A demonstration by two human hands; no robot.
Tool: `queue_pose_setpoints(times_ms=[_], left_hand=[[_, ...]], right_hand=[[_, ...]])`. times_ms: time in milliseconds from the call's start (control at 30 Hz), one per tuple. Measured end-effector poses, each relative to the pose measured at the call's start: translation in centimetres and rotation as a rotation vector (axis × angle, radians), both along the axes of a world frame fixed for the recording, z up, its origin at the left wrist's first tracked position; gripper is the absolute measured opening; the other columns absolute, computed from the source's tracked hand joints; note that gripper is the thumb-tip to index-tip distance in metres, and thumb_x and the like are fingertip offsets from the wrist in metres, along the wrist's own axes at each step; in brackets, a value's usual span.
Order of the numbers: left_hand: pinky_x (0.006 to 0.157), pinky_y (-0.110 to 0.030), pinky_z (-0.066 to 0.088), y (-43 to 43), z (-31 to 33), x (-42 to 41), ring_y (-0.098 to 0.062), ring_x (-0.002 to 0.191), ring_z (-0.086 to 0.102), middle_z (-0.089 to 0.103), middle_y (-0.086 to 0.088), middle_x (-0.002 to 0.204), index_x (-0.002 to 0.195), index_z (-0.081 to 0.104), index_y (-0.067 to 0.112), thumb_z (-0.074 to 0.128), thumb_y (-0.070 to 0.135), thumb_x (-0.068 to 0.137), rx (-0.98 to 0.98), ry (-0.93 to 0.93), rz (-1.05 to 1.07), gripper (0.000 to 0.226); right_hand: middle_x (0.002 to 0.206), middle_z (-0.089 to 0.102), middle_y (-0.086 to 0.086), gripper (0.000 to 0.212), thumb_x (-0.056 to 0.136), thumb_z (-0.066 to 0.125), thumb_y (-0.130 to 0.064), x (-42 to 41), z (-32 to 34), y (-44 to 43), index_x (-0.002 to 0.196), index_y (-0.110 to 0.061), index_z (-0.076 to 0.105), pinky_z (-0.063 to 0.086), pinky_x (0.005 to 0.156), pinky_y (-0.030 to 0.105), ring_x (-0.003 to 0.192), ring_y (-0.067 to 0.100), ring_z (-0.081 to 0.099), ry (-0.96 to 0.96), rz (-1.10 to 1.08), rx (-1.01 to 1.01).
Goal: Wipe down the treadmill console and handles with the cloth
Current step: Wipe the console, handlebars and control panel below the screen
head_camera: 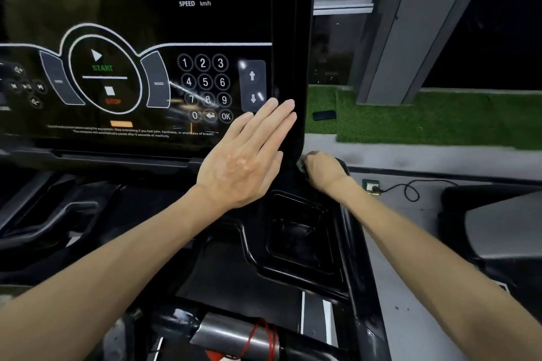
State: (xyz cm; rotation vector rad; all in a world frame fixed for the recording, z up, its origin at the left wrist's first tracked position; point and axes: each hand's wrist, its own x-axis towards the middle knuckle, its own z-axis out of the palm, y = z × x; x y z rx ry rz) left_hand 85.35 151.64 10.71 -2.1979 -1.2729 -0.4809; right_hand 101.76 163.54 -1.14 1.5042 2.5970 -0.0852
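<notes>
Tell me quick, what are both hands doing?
Left hand: open, fingers straight against the console.
Right hand: curled, gripping what looks like the cloth.

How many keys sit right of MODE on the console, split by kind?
Digit keys: 10
Back-arrow key: 1
OK key: 1
Up/down arrow keys: 2
Total: 14
</notes>
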Motion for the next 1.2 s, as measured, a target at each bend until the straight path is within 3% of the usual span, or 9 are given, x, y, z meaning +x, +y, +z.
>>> queue_pose_setpoints(times_ms=[167,333,467,567,700,833,967,1067,1200], left_hand=[[0.115,-0.042,0.028,0.0,0.0,0.1,-0.028,0.146,0.029,0.030,-0.013,0.158,0.150,0.030,0.001,0.044,0.017,0.098,-0.007,-0.008,0.001,0.056],[0.115,-0.042,0.028,0.1,-0.1,0.1,-0.027,0.145,0.030,0.031,-0.013,0.157,0.150,0.029,0.001,0.042,0.018,0.099,0.007,-0.007,0.005,0.055],[0.114,-0.041,0.029,0.2,-0.2,0.1,-0.027,0.145,0.031,0.032,-0.013,0.157,0.149,0.030,0.001,0.042,0.018,0.098,0.017,-0.006,0.001,0.055],[0.114,-0.041,0.029,0.1,-0.2,0.1,-0.027,0.145,0.031,0.032,-0.013,0.156,0.149,0.031,0.001,0.043,0.018,0.098,0.025,-0.001,-0.002,0.055],[0.114,-0.042,0.030,0.1,-0.1,0.2,-0.028,0.145,0.032,0.032,-0.013,0.156,0.149,0.031,0.001,0.044,0.018,0.098,0.021,0.001,0.001,0.055],[0.114,-0.042,0.030,0.1,-0.1,0.3,-0.028,0.145,0.032,0.032,-0.014,0.156,0.149,0.031,0.000,0.045,0.017,0.097,0.026,-0.005,0.003,0.056],[0.115,-0.043,0.028,0.1,-0.1,0.3,-0.028,0.146,0.029,0.031,-0.014,0.157,0.149,0.030,0.000,0.043,0.017,0.098,0.007,0.001,0.006,0.055],[0.114,-0.043,0.029,0.0,-0.1,0.2,-0.029,0.146,0.029,0.031,-0.015,0.157,0.149,0.029,0.000,0.042,0.018,0.098,0.002,0.000,0.009,0.055],[0.114,-0.044,0.032,0.0,0.0,0.2,-0.029,0.145,0.030,0.031,-0.015,0.157,0.149,0.032,0.000,0.044,0.018,0.098,0.000,-0.001,0.000,0.055]], right_hand=[[0.109,0.061,0.012,0.037,0.081,0.057,-0.004,1.5,0.6,-6.4,0.118,-0.003,0.053,0.046,0.078,0.036,0.099,0.029,0.059,0.019,0.072,0.118],[0.087,0.058,0.008,0.057,0.049,0.080,-0.009,3.6,0.2,-10.8,0.102,-0.002,0.060,0.049,0.063,0.030,0.080,0.024,0.061,0.031,0.123,0.091],[0.104,0.057,0.007,0.037,0.078,0.063,-0.009,2.5,0.2,-5.9,0.114,-0.009,0.054,0.045,0.073,0.036,0.097,0.030,0.060,0.206,0.083,-0.042],[0.110,0.062,0.011,0.020,0.088,0.056,-0.011,0.9,-0.2,-0.9,0.108,-0.010,0.058,0.047,0.080,0.037,0.100,0.033,0.063,0.233,-0.032,-0.064],[0.119,0.061,0.020,0.025,0.092,0.048,-0.009,-1.4,-0.4,2.0,0.115,-0.004,0.058,0.046,0.088,0.040,0.110,0.036,0.058,0.234,-0.121,-0.173],[0.101,0.066,0.021,0.021,0.084,0.056,-0.018,-3.5,-0.1,-0.3,0.099,-0.005,0.062,0.052,0.079,0.042,0.095,0.038,0.063,0.590,-0.148,-0.243],[0.104,0.064,0.021,0.034,0.080,0.053,-0.021,-4.6,1.5,-4.6,0.110,-0.006,0.061,0.051,0.082,0.047,0.095,0.040,0.061,0.809,-0.067,-0.242],[0.103,0.063,0.023,0.023,0.087,0.055,-0.017,-2.7,2.1,-4.6,0.103,-0.002,0.061,0.046,0.073,0.038,0.094,0.040,0.061,0.671,-0.017,-0.226],[0.115,0.061,0.020,0.025,0.093,0.052,-0.015,-0.2,1.0,-1.4,0.115,-0.004,0.057,0.046,0.084,0.040,0.106,0.038,0.060,0.345,-0.142,-0.174]])
